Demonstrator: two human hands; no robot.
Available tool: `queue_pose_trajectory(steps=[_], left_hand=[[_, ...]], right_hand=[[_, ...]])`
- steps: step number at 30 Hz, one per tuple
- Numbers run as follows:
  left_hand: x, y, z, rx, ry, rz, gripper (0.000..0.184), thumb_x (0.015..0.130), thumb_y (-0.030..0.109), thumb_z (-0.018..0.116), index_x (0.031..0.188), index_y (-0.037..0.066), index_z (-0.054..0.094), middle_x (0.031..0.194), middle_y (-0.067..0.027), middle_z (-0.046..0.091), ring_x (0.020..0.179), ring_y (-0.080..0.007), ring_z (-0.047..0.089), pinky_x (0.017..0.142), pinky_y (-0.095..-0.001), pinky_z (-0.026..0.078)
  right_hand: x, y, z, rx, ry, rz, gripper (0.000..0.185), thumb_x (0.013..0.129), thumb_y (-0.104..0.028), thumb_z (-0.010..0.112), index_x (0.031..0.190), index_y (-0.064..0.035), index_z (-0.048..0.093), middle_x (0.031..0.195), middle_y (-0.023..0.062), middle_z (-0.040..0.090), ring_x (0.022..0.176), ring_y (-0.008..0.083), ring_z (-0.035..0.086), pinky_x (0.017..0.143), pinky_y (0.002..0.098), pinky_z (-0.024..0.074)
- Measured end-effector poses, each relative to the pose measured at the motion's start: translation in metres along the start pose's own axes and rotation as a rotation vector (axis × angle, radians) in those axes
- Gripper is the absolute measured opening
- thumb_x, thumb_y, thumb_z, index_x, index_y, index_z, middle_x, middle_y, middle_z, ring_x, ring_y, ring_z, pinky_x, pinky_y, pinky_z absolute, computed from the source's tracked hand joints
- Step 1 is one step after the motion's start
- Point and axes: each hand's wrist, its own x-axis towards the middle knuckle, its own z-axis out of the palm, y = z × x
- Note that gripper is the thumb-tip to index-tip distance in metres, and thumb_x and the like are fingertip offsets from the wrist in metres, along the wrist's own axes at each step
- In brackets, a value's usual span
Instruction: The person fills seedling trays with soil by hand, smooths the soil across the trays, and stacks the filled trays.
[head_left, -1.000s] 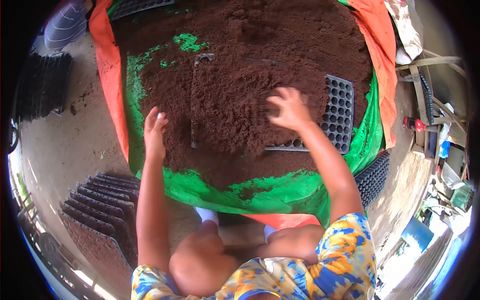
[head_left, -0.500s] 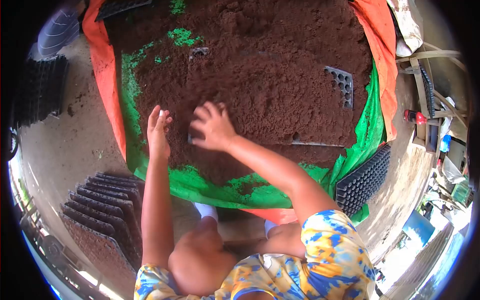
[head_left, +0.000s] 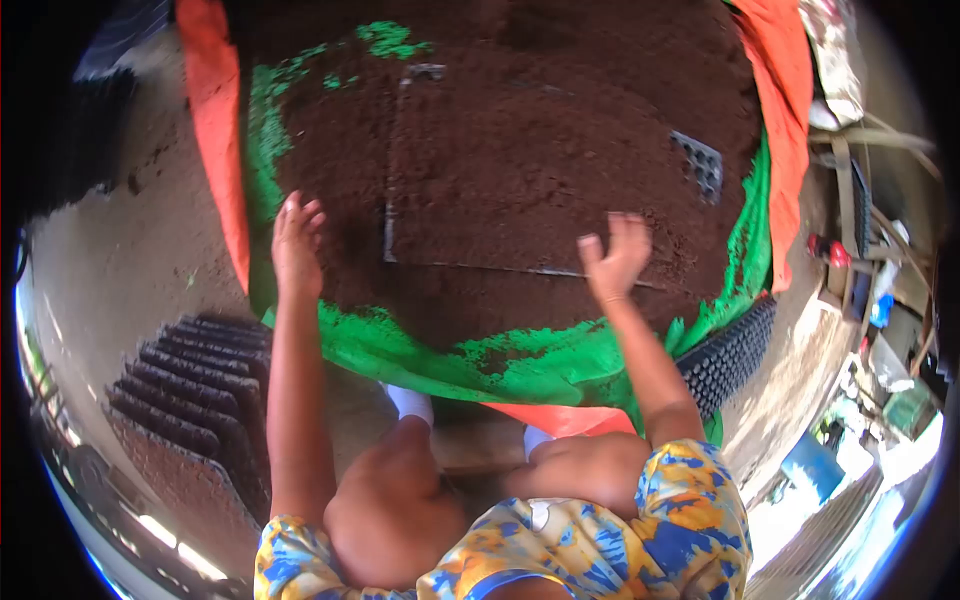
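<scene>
Dark brown soil (head_left: 480, 130) lies heaped over a green and orange tarp. A seedling tray (head_left: 703, 168) is buried in it, with several round cells bare at its right end and its thin left and near edges showing. Over the near right part of the tray is my right hand (head_left: 618, 255), fingers spread and holding nothing; whether it touches the soil I cannot tell. Off the tray's left side, above the soil by the green tarp, my left hand (head_left: 298, 245) is raised with its fingers stretched out and nothing in it.
Several soil-filled trays (head_left: 190, 390) stack at the lower left. An upturned black cell tray (head_left: 730, 355) leans at the tarp's right corner. The orange tarp edge (head_left: 790, 130) rises on the right, near a red bottle (head_left: 828, 250) and a wooden frame (head_left: 850, 190).
My right hand has swept to the right across the tray, and the soil there looks flatter. More of the tray's left and near edges shows. My left hand has shifted slightly left.
</scene>
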Motion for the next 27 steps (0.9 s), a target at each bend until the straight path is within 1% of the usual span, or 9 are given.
queue_pose_trajectory(steps=[3, 7, 12, 14, 17, 19, 23, 25, 27], left_hand=[[0.004, -0.004, 0.000, -0.044, -0.036, -0.008, 0.051, 0.089, 0.046, 0.041, 0.126, 0.010, 0.041, 0.105, -0.0034, 0.057, 0.086, -0.0104, 0.052, 0.071, -0.0252, 0.035], [0.005, -0.003, 0.003, -0.103, -0.004, -0.037, 0.053, 0.089, 0.049, 0.041, 0.125, 0.010, 0.043, 0.097, -0.0014, 0.058, 0.080, -0.0091, 0.051, 0.069, -0.0244, 0.035], [0.006, 0.000, 0.001, -0.122, 0.010, -0.037, 0.048, 0.090, 0.045, 0.042, 0.121, 0.008, 0.045, 0.094, -0.0005, 0.059, 0.076, -0.0068, 0.051, 0.065, -0.0219, 0.035], [0.007, -0.001, 0.000, -0.096, 0.005, -0.045, 0.050, 0.089, 0.047, 0.042, 0.123, 0.010, 0.045, 0.095, -0.0003, 0.058, 0.079, -0.0076, 0.051, 0.068, -0.0242, 0.037], [0.010, -0.004, 0.007, -0.100, 0.006, -0.073, 0.048, 0.089, 0.045, 0.043, 0.122, 0.010, 0.045, 0.095, 0.0000, 0.058, 0.078, -0.0075, 0.051, 0.068, -0.0236, 0.038], [0.003, -0.010, 0.014, -0.110, -0.017, -0.118, 0.040, 0.090, 0.037, 0.047, 0.119, 0.009, 0.047, 0.095, -0.0008, 0.058, 0.078, -0.0088, 0.055, 0.067, -0.0241, 0.040], [-0.016, -0.040, 0.027, 0.101, -0.191, -0.193, 0.032, 0.088, 0.025, 0.050, 0.116, 0.009, 0.049, 0.099, -0.0029, 0.060, 0.084, -0.0104, 0.054, 0.071, -0.0241, 0.040], [-0.027, -0.049, 0.033, 0.214, -0.246, -0.153, 0.031, 0.089, 0.021, 0.049, 0.116, 0.007, 0.050, 0.099, -0.0020, 0.059, 0.086, -0.0093, 0.052, 0.072, -0.0236, 0.039], [-0.027, -0.061, 0.034, 0.321, -0.306, -0.040, 0.030, 0.090, 0.018, 0.047, 0.117, 0.005, 0.050, 0.097, -0.0009, 0.057, 0.084, -0.0080, 0.048, 0.072, -0.0220, 0.038]], right_hand=[[0.006, -0.136, 0.026, 0.419, -0.301, -0.316, 0.045, 0.068, -0.045, 0.062, 0.106, -0.0202, 0.057, 0.115, 0.0108, 0.049, 0.108, 0.0323, 0.043, 0.093, 0.0536, 0.0278], [0.067, -0.207, 0.094, 0.521, -0.295, -1.106, 0.025, 0.074, -0.028, 0.060, 0.098, -0.0202, 0.061, 0.120, 0.0039, 0.048, 0.112, 0.0272, 0.043, 0.091, 0.0547, 0.0306], [0.173, -0.227, 0.099, 0.297, 0.221, -0.648, 0.028, 0.077, -0.029, 0.055, 0.100, -0.0135, 0.058, 0.112, 0.0084, 0.054, 0.108, 0.0290, 0.046, 0.085, 0.0529, 0.0342], [0.110, -0.231, 0.070, 0.411, -0.155, -0.951, 0.039, 0.079, -0.033, 0.052, 0.109, -0.0074, 0.053, 0.122, 0.0126, 0.047, 0.117, 0.0318, 0.041, 0.094, 0.0521, 0.0302], [0.043, -0.203, 0.076, 0.542, -0.787, -1.191, 0.070, 0.080, -0.057, 0.045, 0.130, -0.0097, 0.039, 0.139, 0.0081, 0.032, 0.131, 0.0231, 0.025, 0.107, 0.0460, 0.0130], [0.088, -0.201, 0.099, 0.451, -0.580, -1.267, 0.073, 0.081, -0.060, 0.041, 0.132, -0.0091, 0.035, 0.140, 0.0089, 0.029, 0.132, 0.0244, 0.023, 0.107, 0.0464, 0.0118], [0.199, -0.217, 0.123, 0.189, -0.346, -0.623, 0.087, 0.078, -0.072, 0.019, 0.139, -0.0092, 0.018, 0.144, 0.0112, 0.015, 0.134, 0.0263, 0.013, 0.108, 0.0438, 0.0114], [0.175, -0.229, 0.111, 0.211, -0.378, -0.736, 0.088, 0.077, -0.073, 0.017, 0.139, -0.0099, 0.016, 0.145, 0.0094, 0.013, 0.134, 0.0243, 0.011, 0.108, 0.0437, 0.0101], [0.126, -0.222, 0.100, 0.312, -0.653, -0.950, 0.088, 0.077, -0.073, 0.017, 0.139, -0.0099, 0.016, 0.145, 0.0110, 0.014, 0.134, 0.0249, 0.011, 0.108, 0.0434, 0.0092]])
